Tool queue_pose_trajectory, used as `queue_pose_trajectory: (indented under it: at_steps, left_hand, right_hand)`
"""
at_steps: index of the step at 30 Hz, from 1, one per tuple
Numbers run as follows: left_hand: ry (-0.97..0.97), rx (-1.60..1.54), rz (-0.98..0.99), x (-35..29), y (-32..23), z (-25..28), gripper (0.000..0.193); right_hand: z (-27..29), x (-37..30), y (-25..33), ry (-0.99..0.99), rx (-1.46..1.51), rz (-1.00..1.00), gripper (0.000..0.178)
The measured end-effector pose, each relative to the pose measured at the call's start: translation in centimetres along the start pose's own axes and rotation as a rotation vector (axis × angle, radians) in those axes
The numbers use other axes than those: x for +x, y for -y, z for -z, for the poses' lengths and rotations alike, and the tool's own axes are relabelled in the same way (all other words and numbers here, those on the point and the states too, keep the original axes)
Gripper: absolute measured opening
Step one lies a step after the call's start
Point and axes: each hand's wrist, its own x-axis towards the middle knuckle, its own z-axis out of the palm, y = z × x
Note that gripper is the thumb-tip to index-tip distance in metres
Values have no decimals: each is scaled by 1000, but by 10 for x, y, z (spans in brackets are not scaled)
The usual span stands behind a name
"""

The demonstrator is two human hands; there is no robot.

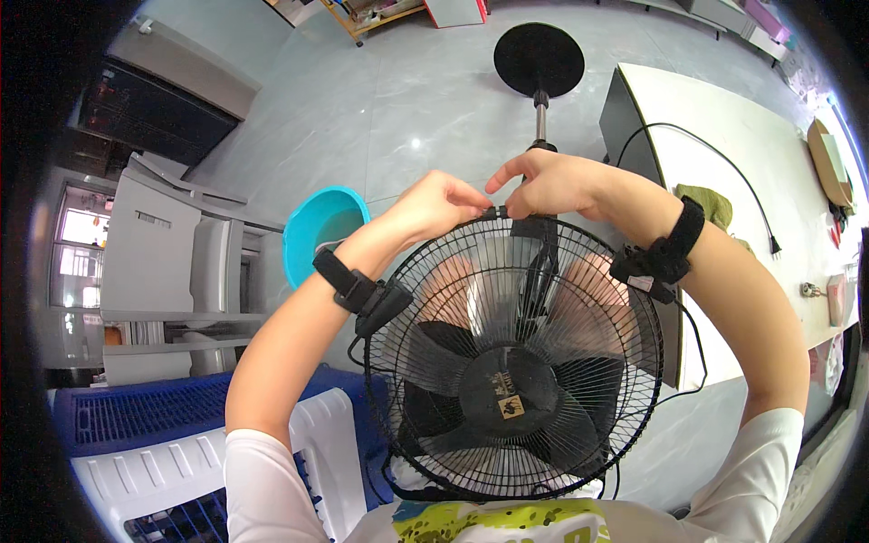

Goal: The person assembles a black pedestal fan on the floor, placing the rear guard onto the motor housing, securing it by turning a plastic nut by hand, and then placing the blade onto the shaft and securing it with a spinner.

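Observation:
A black pedestal fan (511, 389) lies across my lap, its round wire grille (398, 299) facing up and dark blades showing through the wires. The grille's far rim carries a small dark clip (493, 213). My left hand (439, 201) pinches the rim just left of that clip, with fingertips pressed together. On the right side, my right hand (554, 184) holds the rim with its thumb and curled fingers, while the index finger reaches out leftward above it. Beyond the hands, the fan's pole (541, 122) runs out to a round black base (539, 60).
A turquoise bucket (299, 240) stands left of the fan. A white table (715, 118) at the right bears a black plug cable (724, 154) and a green cloth (704, 206). White plastic stools (172, 466) and a blue plastic piece (149, 412) lie lower left.

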Motion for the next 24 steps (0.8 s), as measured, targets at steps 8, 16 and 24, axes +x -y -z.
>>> queue_pose_trajectory:
  at_steps: [8, 16, 24]
  left_hand:
    - [-47, 153, -29, 8, 4, 3, 18]
    - [50, 281, -18, 16, 7, 11, 19]
    - [134, 326, -115, 24, 15, 13, 17]
  right_hand:
    - [-4, 5, -4, -44, 9, 14, 48]
    - [-6, -7, 7, -37, -35, 6, 51]
    - [-7, -5, 5, -43, -179, 37, 49]
